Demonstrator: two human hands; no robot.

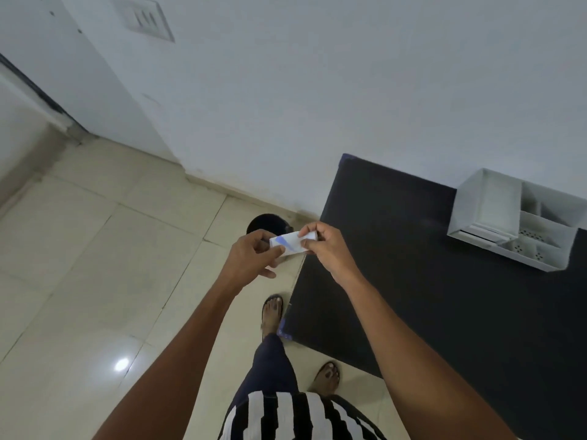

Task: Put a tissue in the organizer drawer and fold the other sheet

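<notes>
A small white tissue sheet (290, 244) with a blue mark is held between both my hands, folded into a narrow strip, in the air over the floor just left of the table's edge. My left hand (254, 257) pinches its left end. My right hand (324, 246) pinches its right end with fingers curled over it. The white organizer (508, 217) stands at the far right of the black table, its drawer (482, 231) looking slightly pulled out; I cannot tell what is inside it.
The black table (428, 281) fills the right side, against a white wall. A round black object (268, 223) sits on the tiled floor behind my hands. My feet in sandals (273, 312) stand beside the table's corner. Beige floor tiles spread to the left.
</notes>
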